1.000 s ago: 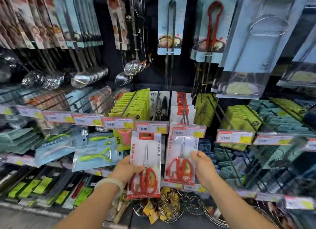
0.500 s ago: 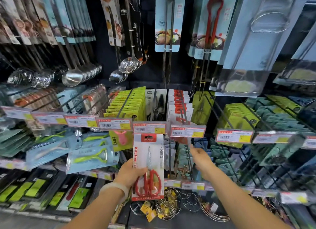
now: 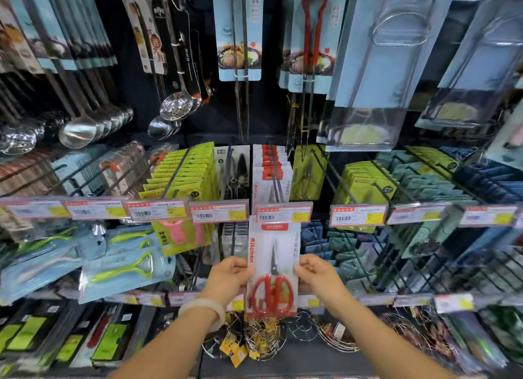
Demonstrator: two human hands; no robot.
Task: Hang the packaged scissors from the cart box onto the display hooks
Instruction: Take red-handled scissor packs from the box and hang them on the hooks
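Below the row of price tags [image 3: 283, 214], I hold one scissors pack [image 3: 273, 268] upright between both hands. My left hand [image 3: 227, 276] has its grip clamped on the pack's left edge, thumb on the front beside the red "Kitchen" lettering; my right hand [image 3: 317, 274] pinches the right edge. The pack's red top sits just under the tag of the display hook [image 3: 276, 177], where more of the same red-topped packs [image 3: 272, 169] already hang in a row. Red scissor handles show low on the card. A pale bracelet [image 3: 205, 310] circles my left wrist.
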